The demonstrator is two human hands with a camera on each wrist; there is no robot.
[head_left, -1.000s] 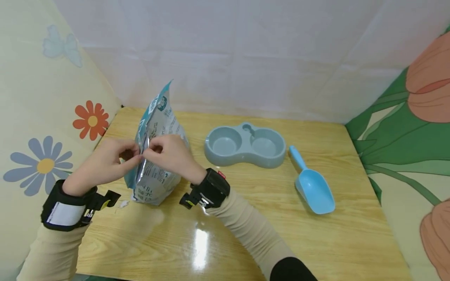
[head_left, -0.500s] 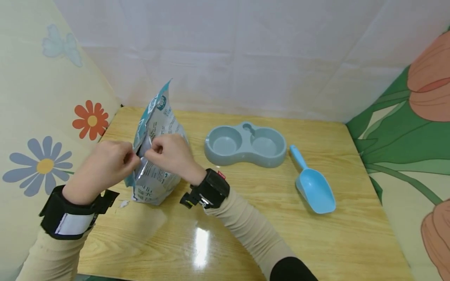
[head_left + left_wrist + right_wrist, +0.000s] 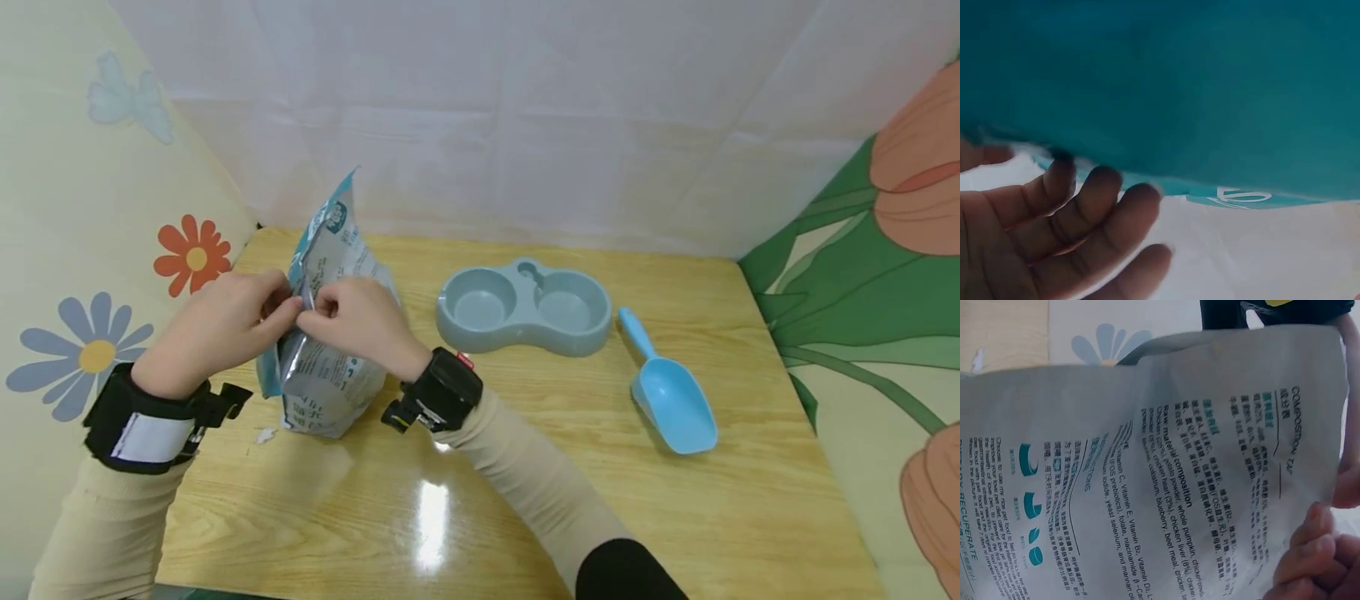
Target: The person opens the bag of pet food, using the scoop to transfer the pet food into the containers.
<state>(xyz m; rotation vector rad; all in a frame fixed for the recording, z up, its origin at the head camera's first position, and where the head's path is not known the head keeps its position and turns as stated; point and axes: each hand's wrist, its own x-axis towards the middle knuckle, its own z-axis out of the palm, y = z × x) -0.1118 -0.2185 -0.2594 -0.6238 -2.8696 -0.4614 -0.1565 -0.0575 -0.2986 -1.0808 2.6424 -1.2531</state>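
Note:
A teal and silver pet food bag [image 3: 330, 387] stands upright at the table's left side. My left hand [image 3: 225, 321] pinches its top edge between thumb and fingertips. Right beside it, my right hand [image 3: 363, 321] pinches the same edge, the two thumbs nearly meeting. In the left wrist view, the left hand [image 3: 1066, 231] has its fingers bent beneath the bag's teal front panel [image 3: 1185, 94]. Printed text covers the bag's back [image 3: 1147, 469] in the right wrist view, with the curled fingers of the right hand [image 3: 1310, 562] at its edge.
A grey-blue double pet bowl [image 3: 525, 333] sits mid-table toward the back. To its right lies a light blue scoop [image 3: 671, 404], handle pointing back. A small white scrap [image 3: 265, 435] lies by the bag's base. A white cloth backdrop [image 3: 480, 125] hangs behind the wooden table [image 3: 600, 500].
My left hand turned down and away from the right hand, then came back up beside it at the edge. Both hands are slightly higher, and the bag's top leans a little further left.

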